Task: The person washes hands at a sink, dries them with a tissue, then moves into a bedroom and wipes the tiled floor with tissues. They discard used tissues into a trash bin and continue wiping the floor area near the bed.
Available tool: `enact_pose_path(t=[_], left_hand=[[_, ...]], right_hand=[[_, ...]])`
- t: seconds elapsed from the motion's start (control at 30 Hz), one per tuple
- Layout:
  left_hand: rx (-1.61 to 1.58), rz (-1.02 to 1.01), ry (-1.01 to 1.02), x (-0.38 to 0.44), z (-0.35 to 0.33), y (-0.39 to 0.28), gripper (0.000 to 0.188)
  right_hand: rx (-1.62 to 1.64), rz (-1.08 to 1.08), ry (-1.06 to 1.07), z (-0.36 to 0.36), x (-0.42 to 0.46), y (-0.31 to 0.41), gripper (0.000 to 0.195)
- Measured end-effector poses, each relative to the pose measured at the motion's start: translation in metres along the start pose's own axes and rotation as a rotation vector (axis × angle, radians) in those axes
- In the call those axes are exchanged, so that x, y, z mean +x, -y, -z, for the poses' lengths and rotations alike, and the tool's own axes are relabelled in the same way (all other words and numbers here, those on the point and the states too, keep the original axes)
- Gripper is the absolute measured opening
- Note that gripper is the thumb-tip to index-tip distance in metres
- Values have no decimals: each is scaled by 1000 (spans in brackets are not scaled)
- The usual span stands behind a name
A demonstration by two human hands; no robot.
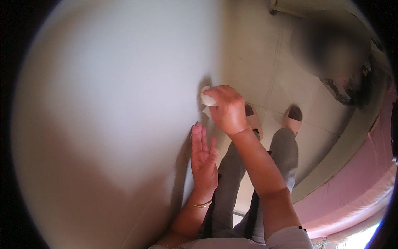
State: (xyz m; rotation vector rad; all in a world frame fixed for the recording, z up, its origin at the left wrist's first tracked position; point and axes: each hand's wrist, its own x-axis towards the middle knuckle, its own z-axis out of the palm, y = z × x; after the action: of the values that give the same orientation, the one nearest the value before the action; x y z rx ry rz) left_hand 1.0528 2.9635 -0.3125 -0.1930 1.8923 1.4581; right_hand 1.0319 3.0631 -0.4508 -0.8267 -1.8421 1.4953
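A pale, smooth wall (130,93) fills the left half of the view. My right hand (228,107) is shut on a crumpled white cloth or tissue (207,99), holding it at the wall's surface, where a small shadow falls beside it. A loose corner of the white material hangs below the fingers. Lower down, my left hand (203,155) is empty, with its fingers stretched out and a little apart. Its fingertips are at or close to the wall; contact cannot be made out. A thin gold-coloured bangle (202,204) circles the left wrist.
Light floor tiles (258,62) lie beyond my shoes (292,117). To the right curves a bed-like piece with a pink cover (348,199) and a greenish-beige side (329,165). A dark patterned thing (348,93) sits under a blurred patch at upper right. A furniture leg (273,11) stands at the top.
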Motion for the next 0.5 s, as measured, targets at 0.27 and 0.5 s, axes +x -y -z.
enact_pose_path(t=[0.27,0.5], left_hand=[[50,2,46,2,5,0,70],[92,0,15,7,-5,-5,71]], right_hand=[[934,-894,127,5,-38,-14,13],[585,-437,77,6,-31,-14,22]])
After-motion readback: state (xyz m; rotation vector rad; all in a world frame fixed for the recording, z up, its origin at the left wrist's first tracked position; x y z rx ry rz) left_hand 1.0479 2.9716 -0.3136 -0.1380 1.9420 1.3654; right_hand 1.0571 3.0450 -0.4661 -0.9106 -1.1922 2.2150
